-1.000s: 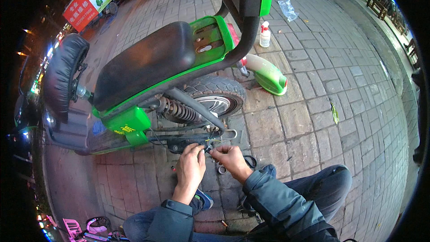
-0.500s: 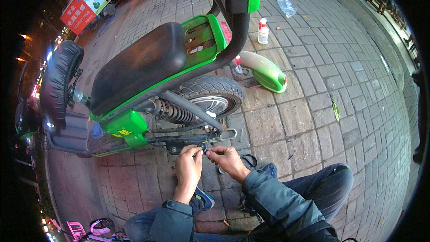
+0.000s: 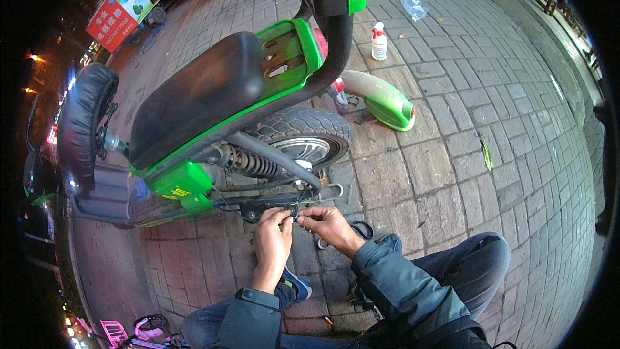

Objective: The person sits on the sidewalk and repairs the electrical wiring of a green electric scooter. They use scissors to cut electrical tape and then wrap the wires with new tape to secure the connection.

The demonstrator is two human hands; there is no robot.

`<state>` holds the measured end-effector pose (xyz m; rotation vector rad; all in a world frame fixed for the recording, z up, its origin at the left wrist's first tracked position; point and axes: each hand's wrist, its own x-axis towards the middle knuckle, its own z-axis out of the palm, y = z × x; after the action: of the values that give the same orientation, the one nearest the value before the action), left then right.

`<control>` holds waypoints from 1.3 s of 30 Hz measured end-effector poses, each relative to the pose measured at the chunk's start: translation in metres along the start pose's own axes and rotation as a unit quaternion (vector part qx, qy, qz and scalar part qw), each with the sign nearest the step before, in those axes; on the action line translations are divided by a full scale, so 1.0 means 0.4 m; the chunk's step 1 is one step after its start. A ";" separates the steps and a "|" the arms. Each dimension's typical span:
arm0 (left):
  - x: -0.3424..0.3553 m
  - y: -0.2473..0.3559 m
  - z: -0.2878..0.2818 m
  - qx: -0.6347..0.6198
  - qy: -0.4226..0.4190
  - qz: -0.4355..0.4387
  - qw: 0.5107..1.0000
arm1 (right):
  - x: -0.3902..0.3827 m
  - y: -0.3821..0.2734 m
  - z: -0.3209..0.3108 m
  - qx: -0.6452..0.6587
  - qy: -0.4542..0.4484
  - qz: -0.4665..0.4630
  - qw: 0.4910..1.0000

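Both my hands meet below the rear wheel (image 3: 332,130) of a green and black electric scooter (image 3: 194,84) standing in front of me. My left hand (image 3: 271,242) is closed, thumb and fingers pinching thin wires (image 3: 296,207) that come down from the wheel's axle area. Close against it, my right hand (image 3: 330,226) pinches the same wires from the other side. Dark and yellowish strands show just above the fingertips; their ends are hidden by my fingers. A coil spring shock absorber (image 3: 248,163) and a dark frame tube lie beyond my hands.
A black loop (image 3: 363,229) lies on the paving by my right wrist. Behind the wheel are a detached green and grey mudguard (image 3: 387,108), a white bottle with a red top (image 3: 380,44) and a clear plastic bag (image 3: 411,5). A red and blue sign (image 3: 119,16) stands far left.
The view has shifted slightly. Both hands stay together at the wires, with only a tiny movement of the fingers.
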<state>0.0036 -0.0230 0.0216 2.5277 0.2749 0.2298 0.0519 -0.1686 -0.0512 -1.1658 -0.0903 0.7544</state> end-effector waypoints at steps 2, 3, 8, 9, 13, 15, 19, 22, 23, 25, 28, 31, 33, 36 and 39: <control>0.001 0.005 -0.003 -0.026 0.000 -0.012 1.000 | 0.003 0.000 -0.002 0.004 -0.001 0.003 1.000; 0.000 0.008 -0.006 -0.030 -0.003 -0.023 0.999 | 0.003 0.000 -0.002 0.004 -0.002 0.002 1.000; -0.015 0.027 -0.007 0.029 0.032 0.057 0.997 | 0.007 -0.005 -0.013 -0.047 -0.006 -0.004 0.999; -0.018 0.026 -0.007 0.048 0.034 0.082 0.995 | 0.008 -0.006 -0.017 -0.060 -0.007 -0.001 0.998; -0.021 0.012 0.000 0.037 0.010 0.118 0.992 | 0.007 -0.007 -0.028 -0.123 -0.005 -0.013 0.992; -0.025 0.003 0.005 0.024 -0.004 0.095 0.995 | 0.008 -0.005 -0.030 -0.144 -0.002 -0.023 0.989; -0.026 -0.012 0.004 0.016 -0.034 0.071 0.997 | 0.010 -0.006 -0.027 -0.147 -0.003 -0.039 0.988; -0.026 -0.013 -0.003 0.024 -0.036 0.086 0.995 | 0.005 -0.017 -0.024 -0.139 -0.004 -0.037 0.990; -0.026 -0.012 -0.006 0.027 -0.033 0.097 0.994 | 0.002 -0.022 -0.024 -0.143 -0.002 -0.024 0.989; -0.025 -0.006 -0.009 -0.012 -0.048 0.059 0.997 | -0.005 -0.031 -0.026 -0.155 0.002 -0.006 0.988; -0.019 0.000 -0.011 -0.102 -0.094 -0.070 0.988 | -0.010 -0.035 -0.022 -0.169 0.005 -0.005 0.986; -0.002 -0.006 -0.005 -0.133 -0.101 -0.130 0.977 | -0.010 -0.025 -0.010 -0.138 0.017 -0.019 0.990; 0.007 -0.016 -0.001 -0.158 -0.112 -0.126 0.973 | -0.009 -0.020 -0.009 -0.147 0.023 -0.030 0.988; 0.011 -0.033 0.000 -0.184 -0.132 -0.129 0.965 | -0.007 -0.024 -0.017 -0.208 0.019 -0.055 0.976; 0.012 -0.041 0.002 -0.198 -0.149 -0.147 0.957 | -0.010 -0.036 -0.027 -0.237 0.009 -0.073 0.969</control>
<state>0.0061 -0.0088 0.0122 2.0552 0.4315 -0.1966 0.0608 -0.1819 -0.0423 -1.5994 -0.3541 0.6060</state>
